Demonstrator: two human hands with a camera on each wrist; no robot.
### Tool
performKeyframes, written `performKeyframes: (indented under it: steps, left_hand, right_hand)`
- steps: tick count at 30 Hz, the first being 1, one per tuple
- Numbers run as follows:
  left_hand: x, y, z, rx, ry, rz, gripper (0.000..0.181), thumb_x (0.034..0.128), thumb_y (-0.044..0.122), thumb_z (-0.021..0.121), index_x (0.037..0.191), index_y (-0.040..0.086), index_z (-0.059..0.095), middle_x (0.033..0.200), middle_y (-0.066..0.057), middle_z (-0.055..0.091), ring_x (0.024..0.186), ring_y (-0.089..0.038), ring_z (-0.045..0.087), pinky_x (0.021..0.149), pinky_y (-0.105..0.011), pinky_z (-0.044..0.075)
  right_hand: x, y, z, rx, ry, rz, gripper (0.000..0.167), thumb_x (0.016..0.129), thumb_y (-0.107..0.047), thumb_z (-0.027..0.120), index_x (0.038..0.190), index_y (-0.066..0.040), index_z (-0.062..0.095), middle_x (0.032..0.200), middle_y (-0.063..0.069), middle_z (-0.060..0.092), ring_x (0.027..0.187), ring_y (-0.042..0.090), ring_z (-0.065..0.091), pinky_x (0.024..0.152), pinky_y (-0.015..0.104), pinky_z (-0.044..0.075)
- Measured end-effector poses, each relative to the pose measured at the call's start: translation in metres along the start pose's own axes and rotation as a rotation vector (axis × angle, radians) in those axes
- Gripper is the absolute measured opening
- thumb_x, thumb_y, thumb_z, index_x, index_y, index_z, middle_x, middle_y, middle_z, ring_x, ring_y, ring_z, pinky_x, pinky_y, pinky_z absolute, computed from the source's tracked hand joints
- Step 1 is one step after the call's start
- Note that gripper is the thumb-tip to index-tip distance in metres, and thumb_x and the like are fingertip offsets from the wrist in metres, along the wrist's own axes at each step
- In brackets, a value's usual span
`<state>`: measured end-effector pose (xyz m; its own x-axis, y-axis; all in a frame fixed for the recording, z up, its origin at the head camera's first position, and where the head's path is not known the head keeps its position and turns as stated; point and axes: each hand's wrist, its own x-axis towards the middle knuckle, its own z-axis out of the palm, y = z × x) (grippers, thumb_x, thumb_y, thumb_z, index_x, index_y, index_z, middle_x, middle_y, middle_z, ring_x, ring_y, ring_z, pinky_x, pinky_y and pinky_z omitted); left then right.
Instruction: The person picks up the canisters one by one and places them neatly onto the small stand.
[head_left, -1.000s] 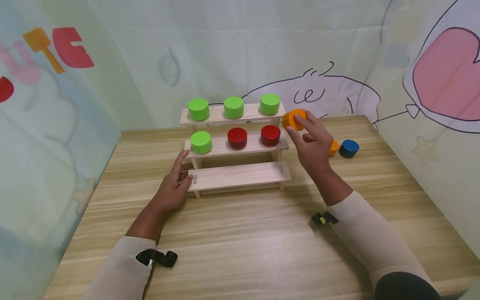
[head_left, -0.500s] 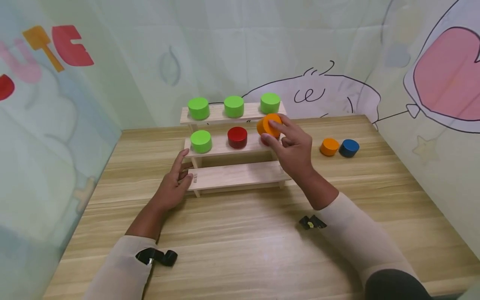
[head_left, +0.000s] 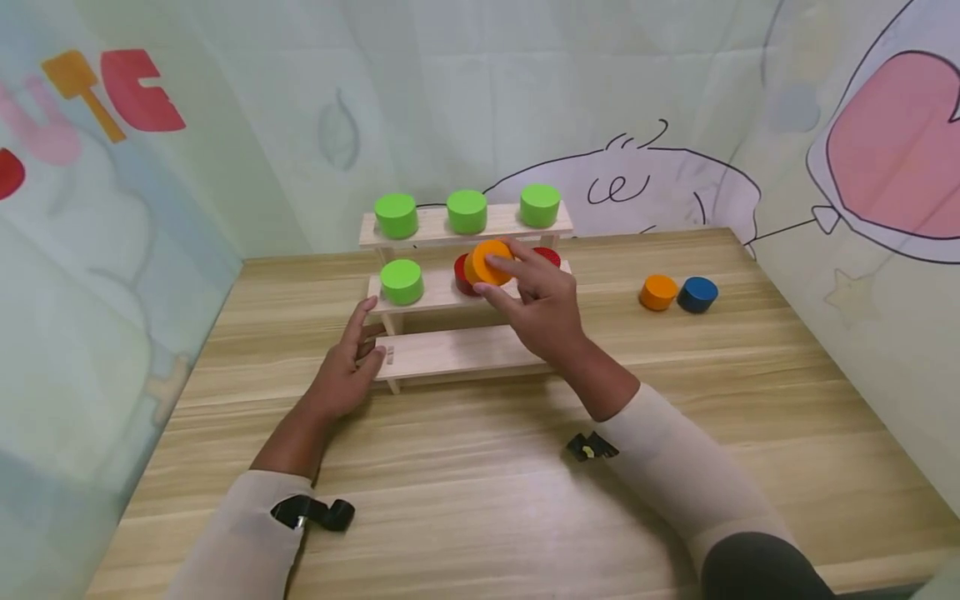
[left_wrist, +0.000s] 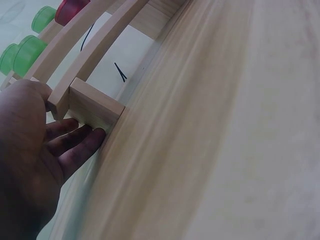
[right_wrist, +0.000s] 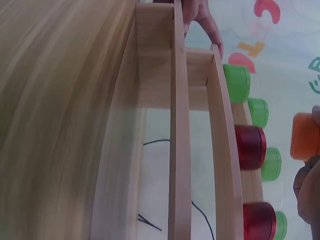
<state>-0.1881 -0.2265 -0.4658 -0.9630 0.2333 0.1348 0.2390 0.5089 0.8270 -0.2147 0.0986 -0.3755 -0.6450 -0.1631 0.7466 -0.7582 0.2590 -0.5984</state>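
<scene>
My right hand (head_left: 546, 310) pinches an orange cylinder (head_left: 489, 262) between thumb and fingers, in front of and partly over a red cylinder (head_left: 462, 278) on the middle shelf. In the right wrist view the orange cylinder (right_wrist: 304, 136) is held off the shelves. My left hand (head_left: 345, 379) touches the left end of the three-step wooden rack (head_left: 450, 354), its fingers extended; the left wrist view shows its fingertips (left_wrist: 96, 136) beside the end support. Three green cylinders (head_left: 467, 212) stand on the top shelf. The middle one bears a green (head_left: 402, 282) and two red ones.
An orange cylinder (head_left: 657, 293) and a blue cylinder (head_left: 697, 295) stand side by side on the wooden table (head_left: 480, 500), right of the rack. Printed curtains (head_left: 420, 100) hang behind the table and at both sides.
My right hand has carried the orange cylinder leftward, from beyond the rack's right end past the right red cylinder. The orange cylinder on the table is uncovered. My left hand stays at the rack.
</scene>
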Motion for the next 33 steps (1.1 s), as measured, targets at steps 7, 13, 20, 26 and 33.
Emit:
performKeyframes:
  steps: [7,13,20,26,33]
  left_hand:
    - [-0.001,0.002,-0.001,-0.001,-0.008,-0.012,0.078,0.1139,0.016,0.046,0.176,0.041,0.005,0.165,-0.033,0.047,0.147,-0.054,0.056,0.119,-0.07,0.046]
    - [-0.001,0.004,-0.002,0.004,-0.021,-0.027,0.078,0.1143,0.018,0.046,0.175,0.043,0.003,0.166,-0.031,0.046,0.149,-0.055,0.053,0.121,-0.07,0.043]
    - [0.001,0.005,0.0,0.016,-0.029,-0.019,0.078,0.1146,0.017,0.047,0.175,0.042,0.004,0.167,-0.03,0.047,0.148,-0.055,0.054,0.121,-0.07,0.042]
    - [0.003,0.004,-0.001,0.037,-0.027,-0.016,0.078,0.1145,0.017,0.046,0.175,0.04,0.004,0.167,-0.031,0.047,0.147,-0.055,0.055,0.119,-0.071,0.044]
    - [0.001,0.003,0.0,0.034,-0.026,-0.039,0.078,0.1143,0.017,0.045,0.175,0.042,0.002,0.168,-0.031,0.045,0.148,-0.055,0.054,0.121,-0.071,0.042]
  right_hand:
    - [0.002,-0.007,0.024,-0.018,-0.167,-0.075,0.04,0.089,-0.01,0.091,0.126,0.0,0.081,0.141,0.023,0.073,0.054,0.008,0.029,0.053,0.021,0.028]
    - [0.004,-0.018,0.043,-0.042,-0.399,0.066,0.045,0.091,-0.021,0.091,0.132,-0.007,0.08,0.143,0.014,0.075,0.089,0.015,0.074,0.072,0.019,0.057]
    - [0.003,-0.021,0.057,-0.074,-0.573,0.23,0.047,0.093,-0.025,0.09,0.136,-0.011,0.079,0.142,0.01,0.075,0.139,0.027,0.069,0.112,0.039,0.06]
    - [0.0,-0.013,0.067,-0.093,-0.636,0.302,0.05,0.092,-0.026,0.09,0.138,-0.012,0.077,0.137,0.004,0.079,0.126,0.021,0.073,0.106,0.037,0.061]
    - [-0.003,-0.008,0.079,-0.047,-0.653,0.434,0.049,0.092,-0.023,0.091,0.138,-0.013,0.077,0.138,0.002,0.078,0.127,0.02,0.068,0.108,0.038,0.058]
